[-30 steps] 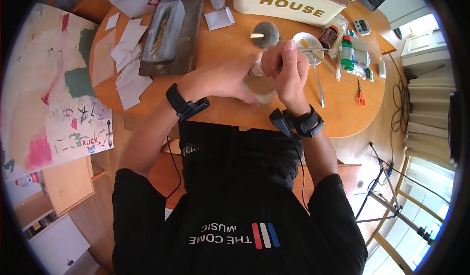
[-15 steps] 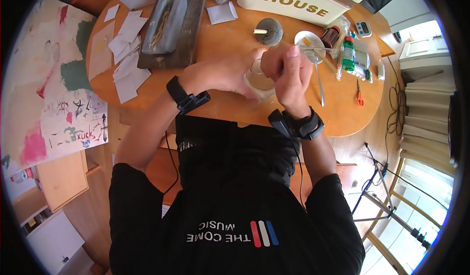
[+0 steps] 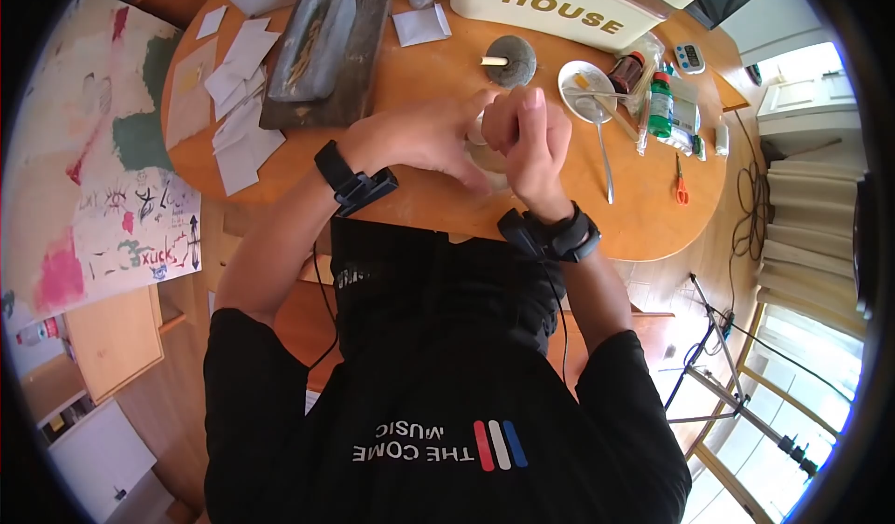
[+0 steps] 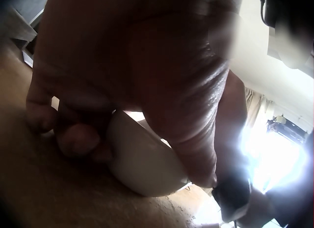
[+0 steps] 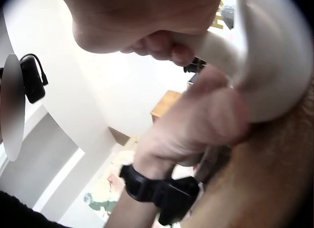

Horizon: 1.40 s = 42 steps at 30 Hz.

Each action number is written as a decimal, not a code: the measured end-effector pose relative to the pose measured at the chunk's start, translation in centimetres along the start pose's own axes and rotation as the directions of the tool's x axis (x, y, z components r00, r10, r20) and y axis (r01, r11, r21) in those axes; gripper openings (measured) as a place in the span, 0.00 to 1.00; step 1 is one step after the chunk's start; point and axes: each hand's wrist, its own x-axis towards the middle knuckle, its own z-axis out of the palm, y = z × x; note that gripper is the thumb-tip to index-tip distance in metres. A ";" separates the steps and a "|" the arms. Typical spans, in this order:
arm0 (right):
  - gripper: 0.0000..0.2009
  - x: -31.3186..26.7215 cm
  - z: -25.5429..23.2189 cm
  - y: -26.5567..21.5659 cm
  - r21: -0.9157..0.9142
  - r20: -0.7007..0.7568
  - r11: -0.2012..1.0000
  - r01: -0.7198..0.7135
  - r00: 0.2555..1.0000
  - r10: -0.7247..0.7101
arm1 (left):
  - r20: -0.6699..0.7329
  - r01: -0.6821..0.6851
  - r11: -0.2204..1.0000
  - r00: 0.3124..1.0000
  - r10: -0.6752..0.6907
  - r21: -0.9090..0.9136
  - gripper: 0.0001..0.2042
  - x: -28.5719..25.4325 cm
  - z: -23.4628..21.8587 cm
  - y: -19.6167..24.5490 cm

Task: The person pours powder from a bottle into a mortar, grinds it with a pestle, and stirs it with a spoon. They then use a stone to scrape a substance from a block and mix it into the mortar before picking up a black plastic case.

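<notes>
My left hand (image 3: 424,137) grips a white mortar (image 4: 142,164) near the table's front edge, thumb on one side and fingers on the other. In the head view the hands cover most of the mortar; a little brownish content shows inside it. My right hand (image 3: 533,146) is curled over the mortar, thumb up, around a white pestle (image 5: 219,53) that slopes down into it. The pestle's lower end is hidden in the mortar. Straight ahead of the hands lies a round grey stone piece (image 3: 513,61) with a pale stick on it.
Right of the hands are a white dish (image 3: 576,81) with spoons, a green bottle (image 3: 660,104), a dark jar (image 3: 626,72) and orange scissors (image 3: 681,188). On the left lie paper sheets (image 3: 247,142) and a dark board (image 3: 350,95). A cream HOUSE box (image 3: 559,11) stands behind.
My right hand has shifted slightly left over the mortar. The left hand keeps its grip in place. The head view has moved a little with the head.
</notes>
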 end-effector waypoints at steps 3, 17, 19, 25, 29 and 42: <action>0.30 0.4 -0.1 -1.0 0.031 0.017 0.997 0.072 0.997 -0.072 | 0.002 0.089 0.994 0.996 -0.089 0.062 0.45 -0.3 -0.9 1.6; 0.31 -1.3 -1.0 -1.2 0.039 -0.009 0.989 -0.145 0.989 0.146 | -0.082 -0.038 0.999 0.996 0.040 0.026 0.53 0.2 0.3 -0.8; 0.31 -1.5 -2.4 -1.6 -0.081 0.030 0.991 -0.105 0.994 0.108 | -0.042 0.001 0.998 0.999 -0.004 -0.064 0.48 0.0 0.1 -0.2; 0.30 1.0 -2.3 -1.5 -0.099 -0.151 0.989 -0.114 0.984 0.099 | -0.126 -0.249 0.964 0.963 0.237 -0.094 0.44 0.9 0.5 -0.7; 0.29 -0.1 -0.2 -0.7 0.025 -0.001 0.993 -0.114 0.993 0.114 | -0.011 -0.058 0.976 0.998 0.057 -0.209 0.43 0.0 -0.8 1.6; 0.31 1.0 -0.4 -0.3 0.114 -0.061 0.978 -0.175 0.981 0.183 | 0.021 0.008 0.999 1.000 -0.008 -0.044 0.46 0.0 -0.7 1.2</action>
